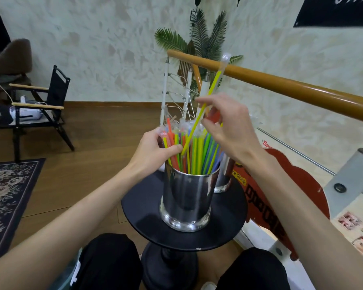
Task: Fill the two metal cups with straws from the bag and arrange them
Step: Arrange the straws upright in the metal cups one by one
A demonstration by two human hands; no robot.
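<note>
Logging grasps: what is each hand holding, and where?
Right hand pinches a yellow straw mid-length; left hand holds the straws in the front cup.

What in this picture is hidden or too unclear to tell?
All in the head view:
- Second metal cup: mostly hidden behind the front metal cup and the right hand; its contents cannot be seen.
- Bag: not in view.
- Left hand: its fingertips are buried among the straws.
- Red sign: lettering partly covered by the right forearm.
- Black banner: cut off by the top edge.
</note>
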